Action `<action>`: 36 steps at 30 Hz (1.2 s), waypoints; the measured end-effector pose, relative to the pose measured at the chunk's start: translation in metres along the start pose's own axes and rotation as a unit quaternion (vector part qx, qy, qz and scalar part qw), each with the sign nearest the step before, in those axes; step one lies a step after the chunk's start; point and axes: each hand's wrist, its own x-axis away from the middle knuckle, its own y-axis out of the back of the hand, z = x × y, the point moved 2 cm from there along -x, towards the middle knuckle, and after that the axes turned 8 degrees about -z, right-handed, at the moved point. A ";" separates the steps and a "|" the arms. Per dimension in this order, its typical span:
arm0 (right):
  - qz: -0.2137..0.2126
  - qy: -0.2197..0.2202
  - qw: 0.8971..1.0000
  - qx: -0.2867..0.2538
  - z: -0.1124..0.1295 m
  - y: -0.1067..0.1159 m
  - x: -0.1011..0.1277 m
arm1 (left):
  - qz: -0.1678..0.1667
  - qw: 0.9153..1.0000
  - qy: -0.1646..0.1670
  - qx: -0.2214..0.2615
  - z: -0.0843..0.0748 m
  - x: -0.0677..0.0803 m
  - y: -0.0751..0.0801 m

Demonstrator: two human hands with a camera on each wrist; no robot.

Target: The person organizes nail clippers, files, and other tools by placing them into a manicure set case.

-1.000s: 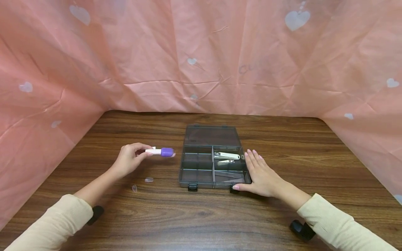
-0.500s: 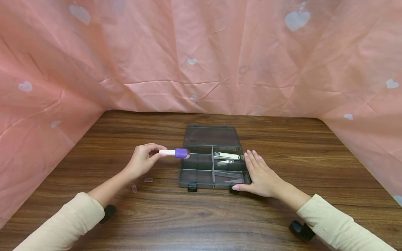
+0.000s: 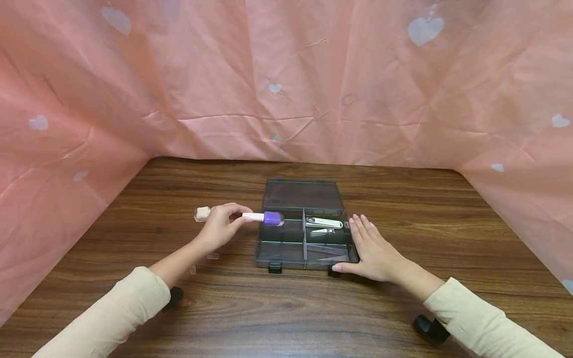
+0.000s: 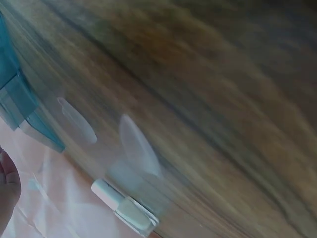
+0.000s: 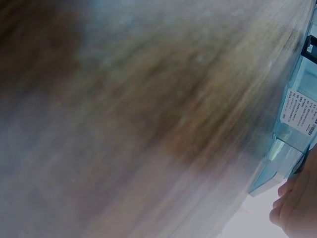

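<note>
My left hand [image 3: 222, 226] pinches a nail polish bottle [image 3: 272, 218] by its white cap. The purple bottle points right and overlaps the back left compartment of the dark see-through organizer box [image 3: 279, 263]. My right hand [image 3: 376, 251] rests along the box's right side, fingers straight, thumb at the front right latch. A white nail clipper [image 3: 324, 223] and a smaller nail clipper [image 3: 322, 231] lie in the back right compartment. Flat thin strips [image 3: 329, 251] lie in the front right one. In the left wrist view only part of the left hand [image 4: 7, 186] shows.
A cream nail polish bottle [image 3: 203, 214] lies on the wooden table [image 3: 286, 313] behind my left hand. Two clear false nail tips [image 4: 138, 148] lie near it, partly hidden by my arm in the head view. The box lid [image 3: 302, 194] lies open at the back.
My left hand has moved right with the purple nail polish bottle, from beside the box to over its left side. The cream bottle has come into sight. My right hand has stayed put.
</note>
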 end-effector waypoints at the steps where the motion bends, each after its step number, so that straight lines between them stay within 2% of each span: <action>1: 0.000 0.000 1.000 0.000 0.000 0.000 0.000 | 0.002 1.000 0.000 0.000 -0.001 -0.001 -0.002; 7: -0.001 0.001 1.000 -0.001 -0.001 0.000 0.000 | 0.014 1.000 -0.007 0.001 -0.005 -0.005 -0.012; 14: -0.004 0.002 1.000 0.001 -0.001 0.000 0.001 | 0.020 0.999 -0.031 -0.008 -0.009 -0.012 -0.022; 19: -0.003 -0.001 1.000 0.000 -0.002 0.000 0.001 | 0.041 0.998 -0.037 -0.014 -0.012 -0.015 -0.027; 31: 0.000 -0.002 1.000 -0.001 -0.001 0.001 0.001 | 0.079 0.995 -0.042 -0.049 -0.013 -0.023 -0.035; 36: -0.001 -0.001 1.000 -0.001 -0.001 0.001 0.001 | 0.082 0.993 -0.054 -0.066 -0.015 -0.027 -0.035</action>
